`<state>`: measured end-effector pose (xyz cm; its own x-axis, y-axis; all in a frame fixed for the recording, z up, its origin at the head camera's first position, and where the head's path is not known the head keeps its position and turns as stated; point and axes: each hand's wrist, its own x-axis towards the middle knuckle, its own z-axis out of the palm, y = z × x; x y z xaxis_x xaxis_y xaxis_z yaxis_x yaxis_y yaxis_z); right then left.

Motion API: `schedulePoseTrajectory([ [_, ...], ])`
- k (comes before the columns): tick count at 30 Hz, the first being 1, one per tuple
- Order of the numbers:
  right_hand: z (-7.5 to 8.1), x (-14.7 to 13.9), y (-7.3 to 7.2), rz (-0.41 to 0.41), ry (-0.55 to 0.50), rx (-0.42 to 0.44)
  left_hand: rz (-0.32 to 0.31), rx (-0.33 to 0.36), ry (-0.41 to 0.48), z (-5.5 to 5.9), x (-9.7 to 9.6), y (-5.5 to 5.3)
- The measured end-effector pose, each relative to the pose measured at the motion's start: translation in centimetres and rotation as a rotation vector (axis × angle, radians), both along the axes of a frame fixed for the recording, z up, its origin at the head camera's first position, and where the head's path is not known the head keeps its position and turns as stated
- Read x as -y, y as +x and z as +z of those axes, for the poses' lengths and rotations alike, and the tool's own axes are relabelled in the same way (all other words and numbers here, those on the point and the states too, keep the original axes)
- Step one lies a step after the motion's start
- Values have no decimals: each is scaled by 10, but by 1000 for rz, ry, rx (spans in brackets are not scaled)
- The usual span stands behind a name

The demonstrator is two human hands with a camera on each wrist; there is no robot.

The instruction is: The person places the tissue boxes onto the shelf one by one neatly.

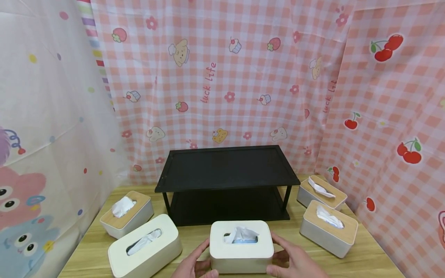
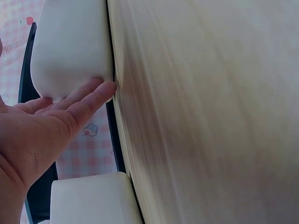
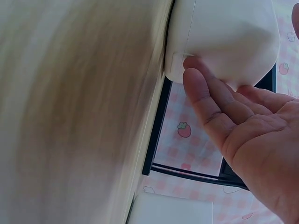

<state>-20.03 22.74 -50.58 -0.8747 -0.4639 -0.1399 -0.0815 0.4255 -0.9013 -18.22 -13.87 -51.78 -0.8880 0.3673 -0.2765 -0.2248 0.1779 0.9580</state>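
Observation:
A white tissue box (image 1: pixel 241 251) with an oval slot and a tissue poking out stands at the front middle of the wooden table. My left hand (image 1: pixel 196 262) is at its left side; in the left wrist view, its nearly straight fingers (image 2: pixel 84 98) touch the box's end wall. On the opposite side is my right hand (image 1: pixel 293 260). Its extended, slightly bent fingers (image 3: pixel 217 100) touch the other end wall in the right wrist view. The box's base appears to rest on the tabletop.
A two-tier black rack (image 1: pixel 229 168) stands behind the box. Left are a long white tissue box (image 1: pixel 149 262) and a wood-topped one (image 1: pixel 137 222). Two more wood-topped tissue boxes, a nearer one (image 1: pixel 326 241) and a farther one (image 1: pixel 306 197), stand right. Patterned curtains (image 1: pixel 222 77) enclose the table.

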Motion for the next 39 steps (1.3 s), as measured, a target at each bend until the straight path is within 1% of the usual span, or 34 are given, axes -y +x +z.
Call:
schedulePoseTrajectory([
  [5,-1,1,0,0,0,-7,0,-2,-4,1,1,1],
  [9,-2,2,1,5,-34,-2,-5,3,31,1,1,3],
  [12,-1,2,2,11,-57,8,-5,23,57,2,1,3],
  [17,-1,4,3,4,-54,19,-10,38,73,3,2,3],
  [26,1,6,3,-1,-42,26,-14,23,83,2,2,3],
  [34,3,8,4,-18,-33,33,-21,20,69,5,2,4],
  [39,1,9,3,-16,-33,22,-34,7,65,6,2,4],
])
